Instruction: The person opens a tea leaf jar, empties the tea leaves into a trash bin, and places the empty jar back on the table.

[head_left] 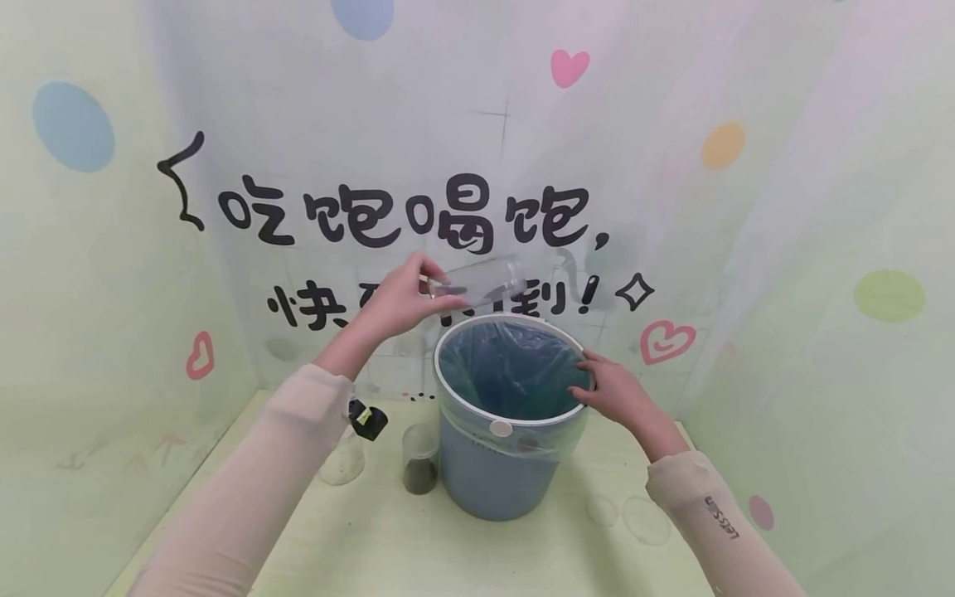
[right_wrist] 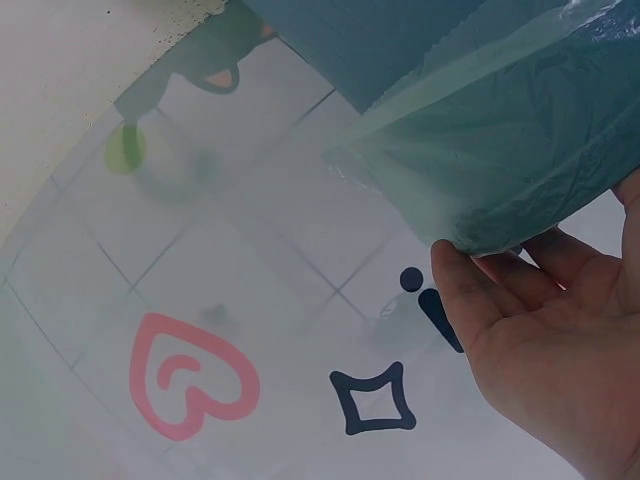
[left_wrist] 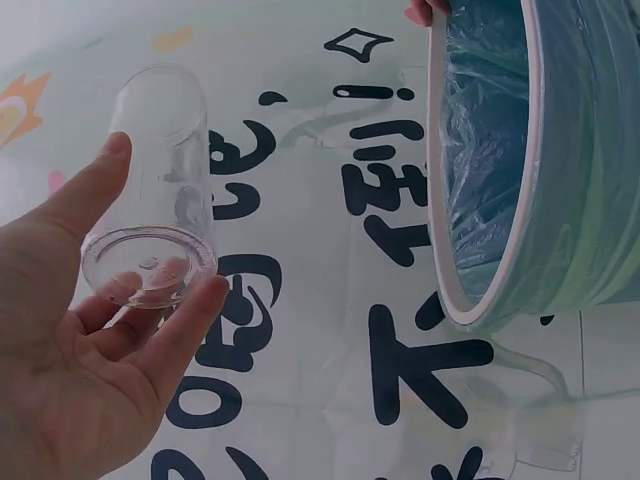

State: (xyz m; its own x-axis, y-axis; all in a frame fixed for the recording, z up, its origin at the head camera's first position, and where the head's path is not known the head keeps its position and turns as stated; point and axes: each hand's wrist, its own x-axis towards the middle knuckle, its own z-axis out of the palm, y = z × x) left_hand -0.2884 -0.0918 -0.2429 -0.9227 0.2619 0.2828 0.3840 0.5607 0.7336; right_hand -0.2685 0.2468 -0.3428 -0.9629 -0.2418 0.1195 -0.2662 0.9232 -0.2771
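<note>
Pale walls (head_left: 418, 99), printed with black characters and coloured shapes, are seen behind the fingers. One clear jar (head_left: 481, 282) is gripped by one end between the thumb and fingers of the left hand (head_left: 406, 294), tilted almost onto its side. Below and right of those fingers, a blue bin (head_left: 496, 481) with a plastic liner (head_left: 515, 365) is held at its rim by the right hand (head_left: 619, 394), fingers curled over the edge. Beneath the left fingers, a dark-filled jar (head_left: 421, 473) is placed just beside the bin on the table (head_left: 358, 539).
</note>
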